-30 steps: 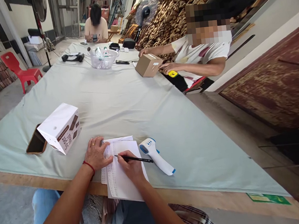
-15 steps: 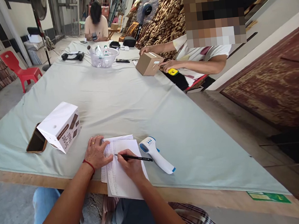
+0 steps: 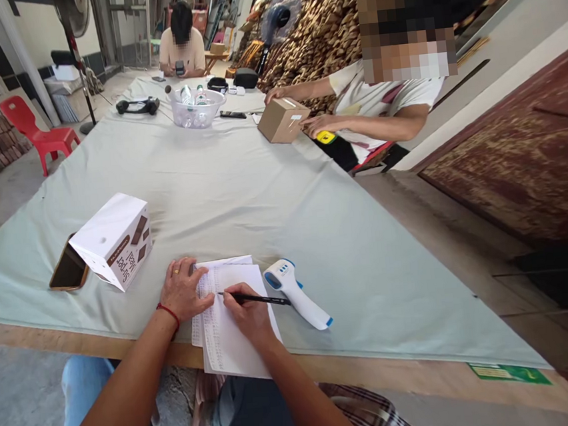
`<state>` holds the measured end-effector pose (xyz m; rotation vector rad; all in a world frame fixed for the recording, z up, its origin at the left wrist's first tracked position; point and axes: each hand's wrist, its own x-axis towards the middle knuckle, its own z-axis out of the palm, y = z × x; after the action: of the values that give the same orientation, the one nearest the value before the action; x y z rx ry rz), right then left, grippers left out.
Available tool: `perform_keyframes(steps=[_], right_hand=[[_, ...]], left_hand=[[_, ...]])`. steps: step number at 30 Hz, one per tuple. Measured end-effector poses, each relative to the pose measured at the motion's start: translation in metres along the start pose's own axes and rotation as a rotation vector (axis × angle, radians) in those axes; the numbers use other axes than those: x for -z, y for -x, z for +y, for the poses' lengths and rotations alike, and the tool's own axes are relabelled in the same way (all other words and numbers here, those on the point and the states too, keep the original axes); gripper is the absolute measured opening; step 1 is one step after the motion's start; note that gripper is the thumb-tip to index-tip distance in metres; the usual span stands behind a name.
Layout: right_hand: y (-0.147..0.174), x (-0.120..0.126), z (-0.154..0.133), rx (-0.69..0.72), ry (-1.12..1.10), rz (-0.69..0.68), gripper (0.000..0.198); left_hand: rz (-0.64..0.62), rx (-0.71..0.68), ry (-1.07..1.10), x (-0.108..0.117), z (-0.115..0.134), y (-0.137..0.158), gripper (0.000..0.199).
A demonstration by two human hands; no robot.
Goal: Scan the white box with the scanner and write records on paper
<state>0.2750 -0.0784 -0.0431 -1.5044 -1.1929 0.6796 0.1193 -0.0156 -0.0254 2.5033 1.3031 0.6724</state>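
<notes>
My left hand lies open, fingers spread, on the left edge of some white paper sheets. Columns of small handwriting run down the left part of the top sheet. Closed around a black pen, my right hand rests on the same sheet, with the pen's tip touching or just over the paper near my left thumb. Just right of the sheets lies a white and blue infrared thermometer. A white printed box stands to the left, beside a phone lying flat.
On the right, a person's hands hold a cardboard box and a yellow tape measure. Farther back are a clear plastic basin with bottles and a black device. Another person sits at the far end. A red chair stands left.
Both my hands and the pen stay almost in place. The person on the right has shifted slightly, and the yellow tape measure has moved a little left.
</notes>
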Motion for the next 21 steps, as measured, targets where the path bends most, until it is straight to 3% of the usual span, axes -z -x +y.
perform_keyframes(steps=[21], right_hand=[[0.0011, -0.0013, -0.0008, -0.001, -0.008, 0.022, 0.016]], left_hand=[[-0.001, -0.011, -0.044, -0.0005, -0.0009, 0.0001, 0.047]])
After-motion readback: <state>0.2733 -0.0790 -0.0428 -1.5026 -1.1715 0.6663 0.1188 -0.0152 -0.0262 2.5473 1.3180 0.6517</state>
